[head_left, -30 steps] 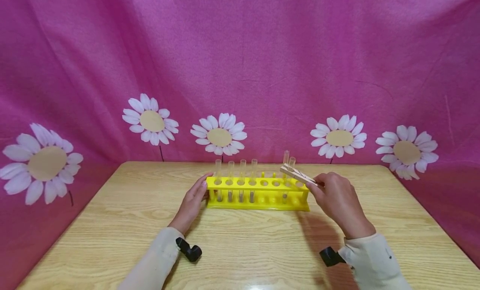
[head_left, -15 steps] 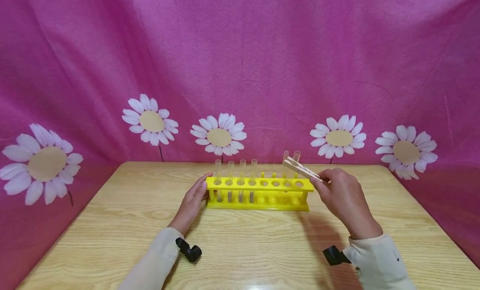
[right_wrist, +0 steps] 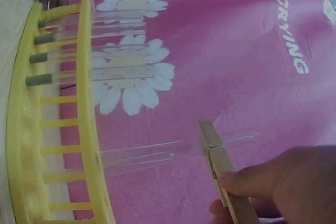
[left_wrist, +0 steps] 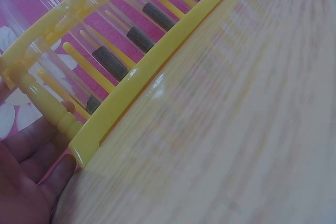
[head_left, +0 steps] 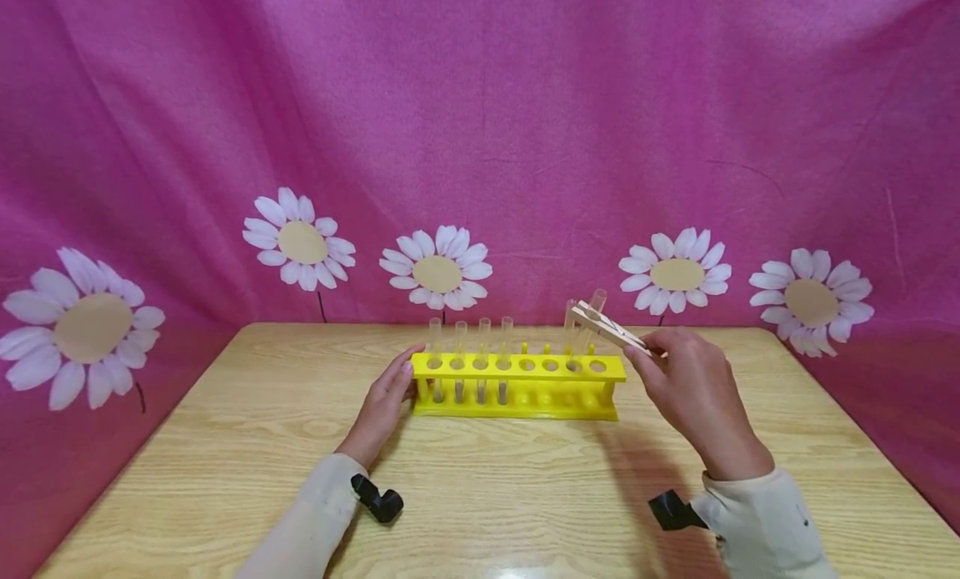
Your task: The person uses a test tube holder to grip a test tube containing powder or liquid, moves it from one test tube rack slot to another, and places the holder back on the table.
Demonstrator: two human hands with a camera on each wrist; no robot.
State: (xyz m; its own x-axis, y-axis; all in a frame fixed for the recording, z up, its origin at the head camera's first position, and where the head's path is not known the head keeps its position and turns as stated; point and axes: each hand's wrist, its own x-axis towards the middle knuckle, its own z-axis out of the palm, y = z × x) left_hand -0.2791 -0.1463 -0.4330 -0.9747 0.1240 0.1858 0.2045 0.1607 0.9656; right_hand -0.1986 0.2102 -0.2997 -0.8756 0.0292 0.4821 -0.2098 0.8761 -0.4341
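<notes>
Up again: raised the slim, clear, see-through tube (head_left: 597,299) higher than a second ago, bringing the pale wooden spring clothespin (head_left: 611,326) up and to the right with it. Lost sight of the dark patch visible earlier beneath the seventh hole from the left in the long yellow plastic rack (head_left: 555,412). Kept four upright clear tubes (head_left: 484,335) in the first four holes, just as before, with dark grey contents (left_wrist: 109,62) at the bottom.

Looked closer at the raised tube: saw it tilted, mouth leaning right, clamped by the clothespin nearer the mouth than the rack. Could not make out the bottom end, nor tell whether it was clear of the hole. Noticed a second faint tube outline just to the left in the head view, without being able to tell whether it was separate.

Pinched the clothespin between thumb and fingers of the right hand (head_left: 693,396), with the tube just beyond, to the left, above the rack's right half. Gripped the rack's left end with the left hand (head_left: 384,396), well apart from the raised tube. Worked over a pale wood-grain table (head_left: 495,487), before a pink cloth (head_left: 525,146) with white daisies.
</notes>
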